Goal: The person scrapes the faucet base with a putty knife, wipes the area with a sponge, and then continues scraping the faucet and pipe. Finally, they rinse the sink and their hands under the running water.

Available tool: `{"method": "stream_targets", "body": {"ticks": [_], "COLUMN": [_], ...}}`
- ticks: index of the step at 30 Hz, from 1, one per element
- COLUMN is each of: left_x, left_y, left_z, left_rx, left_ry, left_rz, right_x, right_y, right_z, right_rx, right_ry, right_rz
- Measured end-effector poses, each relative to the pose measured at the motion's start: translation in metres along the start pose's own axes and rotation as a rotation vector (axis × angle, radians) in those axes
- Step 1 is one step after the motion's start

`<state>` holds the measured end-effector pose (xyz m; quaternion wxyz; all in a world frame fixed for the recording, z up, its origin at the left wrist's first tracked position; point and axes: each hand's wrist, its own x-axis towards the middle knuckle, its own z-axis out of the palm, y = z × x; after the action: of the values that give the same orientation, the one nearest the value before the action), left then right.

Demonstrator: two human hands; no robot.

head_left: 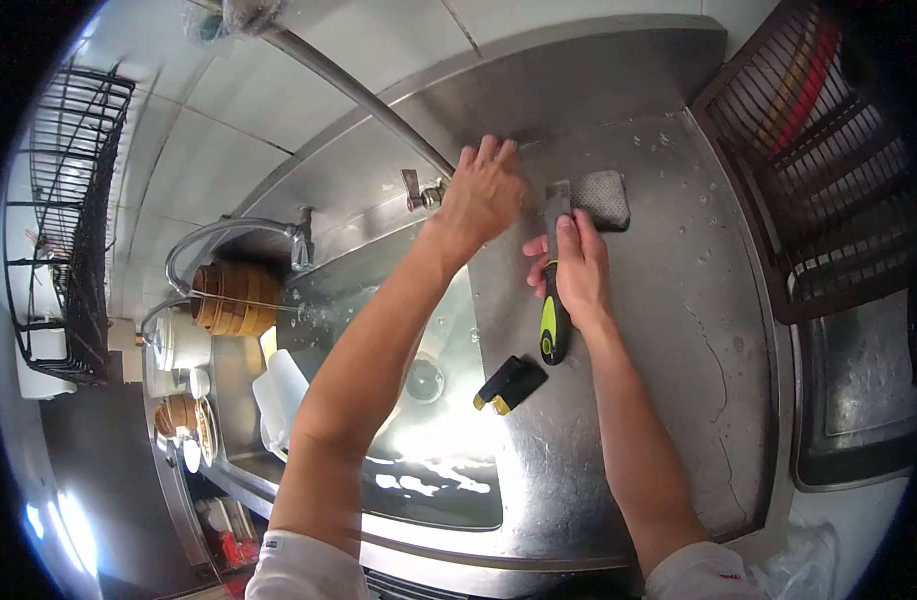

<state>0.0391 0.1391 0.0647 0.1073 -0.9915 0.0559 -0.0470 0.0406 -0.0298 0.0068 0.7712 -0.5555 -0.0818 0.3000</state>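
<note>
My right hand [580, 262] is closed around a scraper [551, 315] with a black and lime-green handle. Its flat metal end points toward the back wall. Over the back of the steel counter, my left hand [483, 190] reaches out with its fingers stretched and slightly blurred; I see nothing held in it. A tap valve with a lever [418, 195] sits just left of that wrist. Beside the scraper's metal end lies a grey mesh-covered sponge [600, 200]. Nearer to me, a small black object with yellowish ends [509, 385] rests on the counter by the sink edge.
Water fills the sink [398, 505] on the left, and a curved faucet [300, 245] runs into it. Stacked bamboo steamers [236, 298] and white containers [281, 395] stand beyond. A brown plastic basket [808, 180] borders the right side, above a metal tray [858, 385].
</note>
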Motion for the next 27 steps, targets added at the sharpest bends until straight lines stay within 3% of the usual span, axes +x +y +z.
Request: {"method": "stream_targets", "body": {"ticks": [4, 7, 11, 14, 17, 23, 27], "left_x": [-0.041, -0.047, -0.042, -0.039, -0.045, -0.044, -0.044], "left_y": [0.012, 0.01, 0.007, -0.011, -0.012, 0.031, 0.054], "left_z": [-0.018, -0.006, 0.004, 0.002, 0.008, 0.008, 0.012], "left_rx": [-0.057, -0.215, -0.407, -0.641, -0.642, -0.681, -0.713], "left_ry": [0.055, 0.234, 0.316, 0.31, 0.368, 0.406, 0.551], "left_rz": [-0.015, -0.12, -0.35, -0.409, -0.385, -0.724, -0.745], "right_x": [0.002, -0.001, 0.0, -0.001, -0.002, -0.001, -0.002], "right_y": [-0.003, -0.002, -0.004, -0.004, -0.005, -0.007, -0.007], "right_z": [-0.002, 0.0, 0.001, -0.001, 0.0, -0.001, 0.001], "right_rx": [0.002, 0.013, 0.005, -0.019, -0.066, -0.098, -0.093], "right_ry": [-0.006, -0.006, -0.021, -0.027, -0.057, -0.072, -0.073], "right_rz": [0.003, 0.006, 0.009, 0.015, 0.036, 0.033, 0.019]}}
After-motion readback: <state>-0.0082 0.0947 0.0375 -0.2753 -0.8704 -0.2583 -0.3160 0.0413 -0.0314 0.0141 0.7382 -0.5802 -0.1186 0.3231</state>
